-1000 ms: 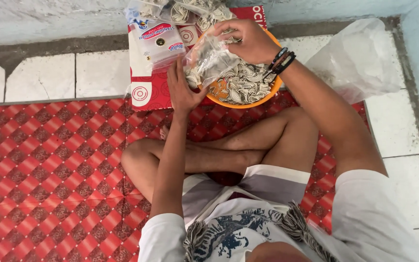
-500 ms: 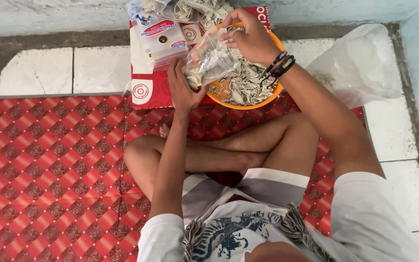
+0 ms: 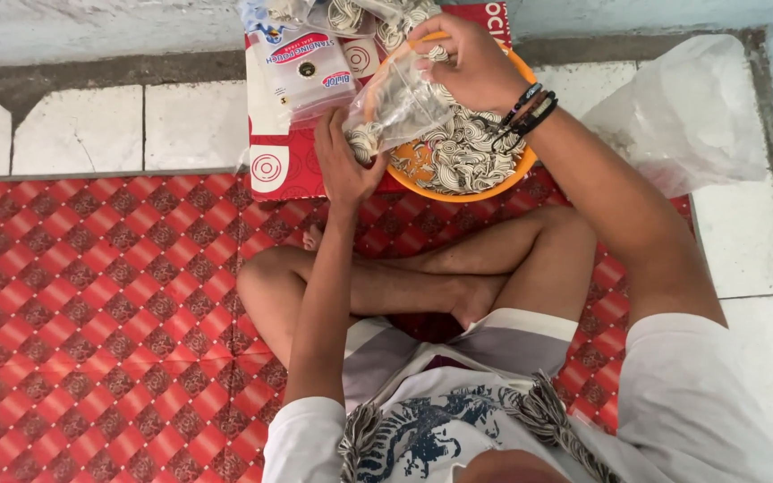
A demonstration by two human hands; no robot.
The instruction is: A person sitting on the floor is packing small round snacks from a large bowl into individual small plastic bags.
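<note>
The mat (image 3: pixel 91 313) is showing a chequered pattern of red and darker red diamonds. The bowl (image 3: pixel 503 183) is glowing orange, and the snacks (image 3: pixel 462 156) in it are showing cream and dark brown spirals. The bag (image 3: pixel 395 103) between the hands is looking clear, with the same spiral pieces inside. The box (image 3: pixel 284 170) is showing red with white rings. The floor tiles (image 3: pixel 190 121) are looking off-white with grey joints. The shirt (image 3: pixel 431 429) is showing white with a dark blue print, and the wristbands (image 3: pixel 530 107) are looking black
</note>
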